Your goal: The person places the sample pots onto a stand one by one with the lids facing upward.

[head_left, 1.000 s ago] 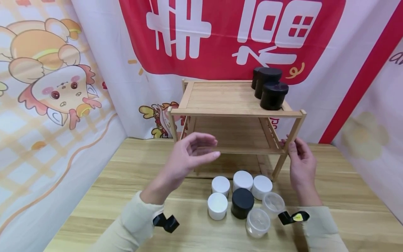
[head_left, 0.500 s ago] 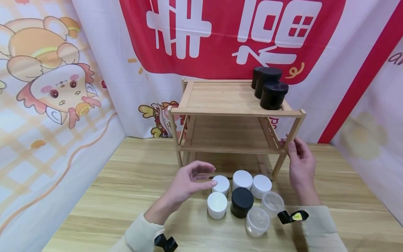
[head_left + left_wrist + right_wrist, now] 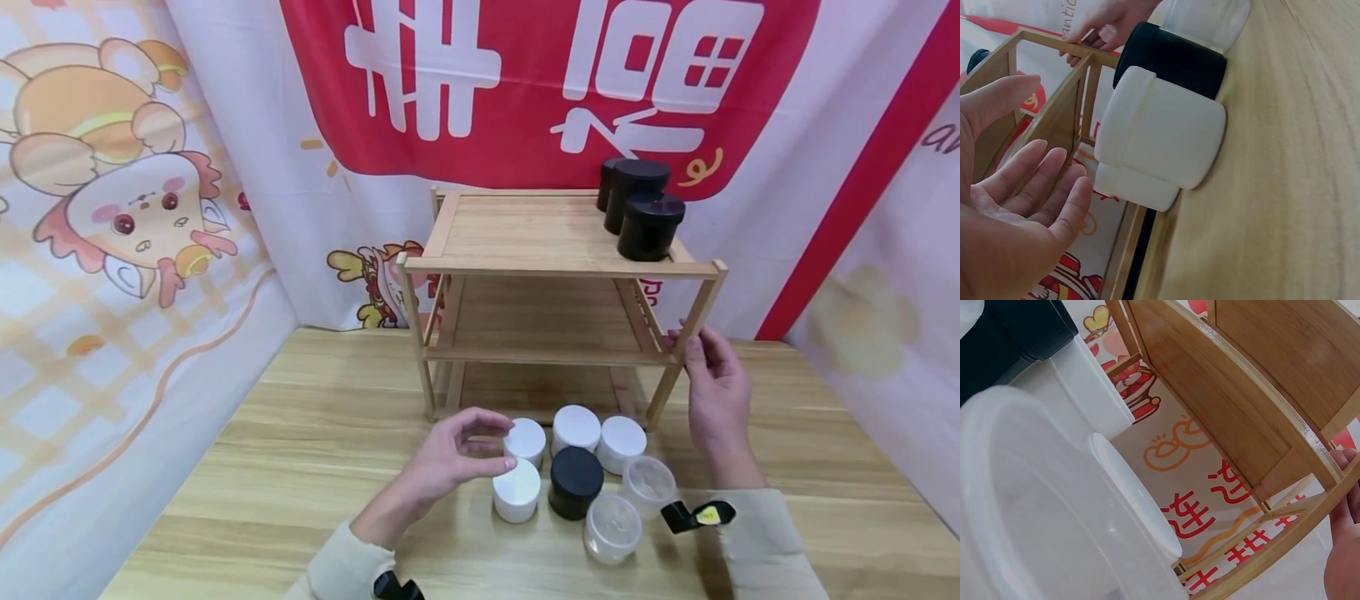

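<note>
My left hand (image 3: pixel 453 458) hovers at the left side of two white jars, the front one (image 3: pixel 516 497) and the one behind it (image 3: pixel 527 440). Its thumb is spread from loosely bent fingers (image 3: pixel 1029 181), and the left wrist view shows a gap between them and the nearest white jar (image 3: pixel 1163 128). With my right hand (image 3: pixel 722 392) I grip the right front post of a three-tier wooden rack (image 3: pixel 525 229); in the right wrist view only part of that hand shows at the edge. A black jar (image 3: pixel 576 483) stands right of the front white jar.
Two more white jars (image 3: pixel 576 427) (image 3: pixel 622 444) stand before the rack, and two clear jars (image 3: pixel 613 529) (image 3: pixel 651 482) stand nearer me on the right. Three black jars (image 3: pixel 651 227) occupy the rack's top right. Printed cloth (image 3: pixel 360 208) hangs behind the wooden table (image 3: pixel 300 467).
My left hand has come down from in front of the rack's middle shelf to beside the white jars. The right hand keeps its grip on the post; the jars stay put.
</note>
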`<state>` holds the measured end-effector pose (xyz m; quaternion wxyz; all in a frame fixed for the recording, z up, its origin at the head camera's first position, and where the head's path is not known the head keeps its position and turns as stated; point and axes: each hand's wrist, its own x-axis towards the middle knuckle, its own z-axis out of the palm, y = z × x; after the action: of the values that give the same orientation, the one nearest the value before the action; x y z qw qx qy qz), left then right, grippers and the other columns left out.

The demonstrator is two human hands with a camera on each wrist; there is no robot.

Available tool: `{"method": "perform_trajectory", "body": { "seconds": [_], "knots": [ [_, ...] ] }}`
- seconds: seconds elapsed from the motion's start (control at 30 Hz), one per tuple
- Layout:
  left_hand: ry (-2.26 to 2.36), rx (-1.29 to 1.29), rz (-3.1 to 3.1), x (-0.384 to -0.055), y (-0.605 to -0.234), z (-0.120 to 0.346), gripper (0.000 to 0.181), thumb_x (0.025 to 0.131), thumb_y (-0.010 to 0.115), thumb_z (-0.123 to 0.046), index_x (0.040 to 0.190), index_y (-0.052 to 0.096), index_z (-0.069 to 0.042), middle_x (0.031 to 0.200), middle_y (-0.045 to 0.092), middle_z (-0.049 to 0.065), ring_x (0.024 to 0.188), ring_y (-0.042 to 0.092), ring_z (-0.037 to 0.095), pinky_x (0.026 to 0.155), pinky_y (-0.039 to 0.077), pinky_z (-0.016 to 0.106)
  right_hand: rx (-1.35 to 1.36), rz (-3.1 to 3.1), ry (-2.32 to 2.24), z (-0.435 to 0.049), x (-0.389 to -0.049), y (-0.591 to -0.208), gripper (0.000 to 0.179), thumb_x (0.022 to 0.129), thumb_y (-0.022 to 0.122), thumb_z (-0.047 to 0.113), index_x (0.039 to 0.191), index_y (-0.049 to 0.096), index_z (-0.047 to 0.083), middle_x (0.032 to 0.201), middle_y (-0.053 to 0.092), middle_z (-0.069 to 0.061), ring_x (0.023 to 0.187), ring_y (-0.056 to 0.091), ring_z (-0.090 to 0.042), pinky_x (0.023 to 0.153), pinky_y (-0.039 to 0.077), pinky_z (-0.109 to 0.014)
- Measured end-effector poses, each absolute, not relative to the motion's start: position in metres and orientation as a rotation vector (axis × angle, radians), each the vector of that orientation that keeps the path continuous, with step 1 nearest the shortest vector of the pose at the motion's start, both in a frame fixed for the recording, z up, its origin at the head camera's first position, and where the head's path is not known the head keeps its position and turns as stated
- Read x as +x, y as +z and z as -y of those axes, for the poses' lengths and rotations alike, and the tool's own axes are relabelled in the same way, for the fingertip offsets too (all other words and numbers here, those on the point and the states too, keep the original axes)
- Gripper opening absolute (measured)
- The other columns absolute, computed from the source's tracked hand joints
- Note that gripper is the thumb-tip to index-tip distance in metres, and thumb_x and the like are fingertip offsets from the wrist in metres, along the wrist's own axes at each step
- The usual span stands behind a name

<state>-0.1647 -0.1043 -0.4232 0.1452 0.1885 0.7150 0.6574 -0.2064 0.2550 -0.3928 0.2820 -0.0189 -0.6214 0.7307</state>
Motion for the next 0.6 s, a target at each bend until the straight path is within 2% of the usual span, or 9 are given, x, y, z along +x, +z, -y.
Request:
{"method": "perform_trajectory", "body": {
  "seconds": [0.2, 0.33, 0.4, 0.6],
  "knots": [
    [1.915, 0.563, -2.066, -0.168, -0.427, 0.106, 0.051, 0.089, 0.086, -0.011, 0.136, 0.066, -0.003, 0.141, 0.067, 0.021, 0.129, 0.066, 0.037, 0.117, 0.048, 0.063, 0.068, 1.675, 2.031, -0.264, -0.209, -0.394, 0.041, 0.109, 0.061, 0.023, 0.145, 0.063, 0.005, 0.121, 0.074, 0.001, 0.118, 0.071, -0.009, 0.102, 0.054, -0.012],
    [1.912, 0.575, -2.06, -0.169, -0.427, 0.107, 0.051, 0.09, 0.086, -0.011, 0.136, 0.066, -0.003, 0.142, 0.066, 0.02, 0.132, 0.064, 0.037, 0.118, 0.047, 0.062, 0.258, 1.673, 2.123, -0.278, -0.211, -0.393, 0.039, 0.11, 0.06, 0.018, 0.145, 0.062, 0.001, 0.121, 0.074, 0.001, 0.116, 0.073, -0.009, 0.104, 0.054, -0.014],
    [1.907, 0.573, -2.058, -0.17, -0.428, 0.108, 0.051, 0.09, 0.086, -0.011, 0.136, 0.066, -0.002, 0.142, 0.066, 0.021, 0.132, 0.064, 0.037, 0.118, 0.047, 0.061, 0.32, 1.676, 2.178, -0.283, -0.211, -0.393, 0.037, 0.109, 0.06, 0.016, 0.143, 0.064, 0.004, 0.123, 0.073, 0.0, 0.117, 0.073, -0.009, 0.104, 0.054, -0.014],
    [1.9, 0.535, -2.061, -0.171, -0.429, 0.108, 0.052, 0.09, 0.086, -0.012, 0.137, 0.065, -0.003, 0.143, 0.066, 0.02, 0.132, 0.064, 0.035, 0.119, 0.047, 0.061, 0.361, 1.689, 2.252, -0.287, -0.211, -0.392, 0.037, 0.109, 0.059, 0.017, 0.144, 0.063, 0.005, 0.127, 0.071, -0.001, 0.119, 0.071, -0.008, 0.104, 0.054, -0.014]
  ]
}}
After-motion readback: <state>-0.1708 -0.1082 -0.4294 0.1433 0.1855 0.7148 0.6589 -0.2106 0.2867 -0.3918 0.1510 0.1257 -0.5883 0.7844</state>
